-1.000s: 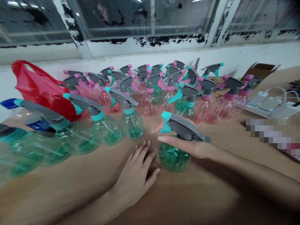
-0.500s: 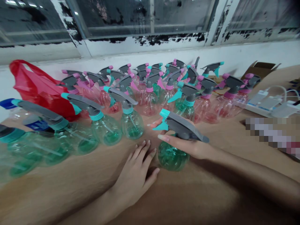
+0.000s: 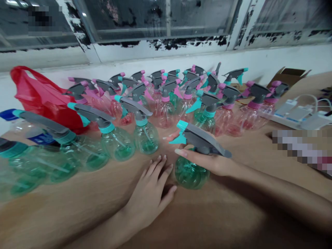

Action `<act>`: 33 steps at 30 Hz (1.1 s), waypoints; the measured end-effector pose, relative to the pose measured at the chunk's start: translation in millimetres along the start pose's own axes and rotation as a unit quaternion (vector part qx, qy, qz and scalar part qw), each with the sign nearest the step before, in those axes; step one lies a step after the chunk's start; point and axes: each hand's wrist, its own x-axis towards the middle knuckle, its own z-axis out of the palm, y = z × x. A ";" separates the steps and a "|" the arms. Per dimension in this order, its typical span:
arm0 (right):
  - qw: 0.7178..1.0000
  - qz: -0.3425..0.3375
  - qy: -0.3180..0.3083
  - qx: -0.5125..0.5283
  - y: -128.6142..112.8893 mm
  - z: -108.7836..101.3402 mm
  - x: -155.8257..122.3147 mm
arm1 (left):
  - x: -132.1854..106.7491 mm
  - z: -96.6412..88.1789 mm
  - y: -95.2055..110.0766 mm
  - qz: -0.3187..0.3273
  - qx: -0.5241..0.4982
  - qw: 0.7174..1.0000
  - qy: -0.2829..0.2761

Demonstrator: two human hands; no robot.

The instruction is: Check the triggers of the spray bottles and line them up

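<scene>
A green spray bottle (image 3: 191, 173) with a grey and teal trigger head (image 3: 199, 140) stands on the wooden table (image 3: 77, 207) near the middle. My right hand (image 3: 207, 160) is wrapped round its neck just under the head. My left hand (image 3: 153, 190) lies flat on the table beside the bottle's left side, fingers stretched out, touching or nearly touching its base.
Several green spray bottles (image 3: 116, 138) line the left, and several pink ones (image 3: 166, 103) crowd the back along the wall. A red plastic bag (image 3: 44, 98) sits far left. A power strip with cables (image 3: 295, 116) and a cardboard box (image 3: 290, 76) lie at the right.
My right hand has shifted the green bottle slightly left and away over the last second. My left hand has stayed flat on the table.
</scene>
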 end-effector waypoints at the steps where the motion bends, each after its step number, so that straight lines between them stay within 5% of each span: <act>1: 1.000 0.001 -0.001 -0.002 0.4 0.0 0.0 | 0.1 -0.6 0.3 -0.001 0.000 1.000 -0.001; 17: 1.000 0.015 -0.008 0.006 -6.4 0.2 1.9 | 0.2 -2.7 1.0 0.004 -0.008 1.000 -0.001; 24: 0.997 0.022 0.039 -0.060 -9.7 -0.2 2.1 | 0.0 -1.0 -0.1 0.005 -0.005 1.000 0.008; 33: 0.998 0.033 -0.003 0.055 -8.8 1.0 -1.2 | -0.3 -1.7 0.5 0.004 -0.012 1.000 0.005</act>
